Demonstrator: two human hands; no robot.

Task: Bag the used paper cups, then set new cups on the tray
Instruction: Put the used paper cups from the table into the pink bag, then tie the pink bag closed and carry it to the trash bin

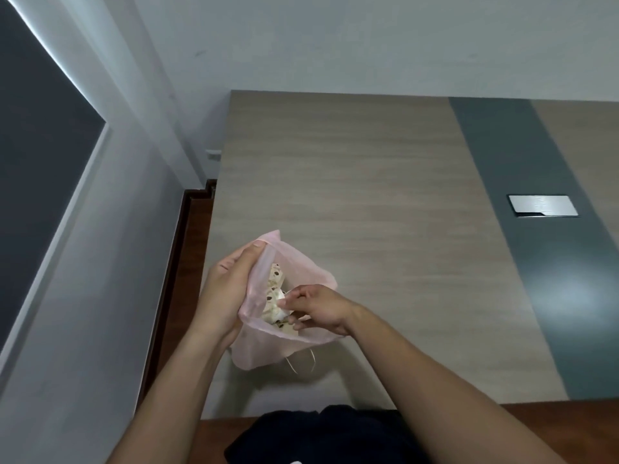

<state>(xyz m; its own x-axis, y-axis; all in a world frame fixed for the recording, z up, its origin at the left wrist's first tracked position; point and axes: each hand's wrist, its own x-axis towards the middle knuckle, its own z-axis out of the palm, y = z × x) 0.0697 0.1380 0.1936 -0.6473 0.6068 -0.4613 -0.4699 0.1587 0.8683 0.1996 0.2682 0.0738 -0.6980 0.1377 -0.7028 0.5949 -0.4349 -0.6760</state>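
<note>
A thin pink plastic bag [264,349] hangs open over the near left part of the wooden table [351,182]. My left hand [227,289] grips the bag's left rim and holds its mouth wide. Inside lie crumpled used paper cups [274,298], white with brown spots. My right hand [318,308] reaches into the mouth from the right, its fingers closed on one of the crumpled cups. No tray and no new cups are in view.
A thin loop [301,363] lies on the table under the bag. A metal cable hatch [542,205] sits in the table's grey strip at right. A wall and window frame [67,195] stand at left. Dark clothing [318,437] fills the bottom edge.
</note>
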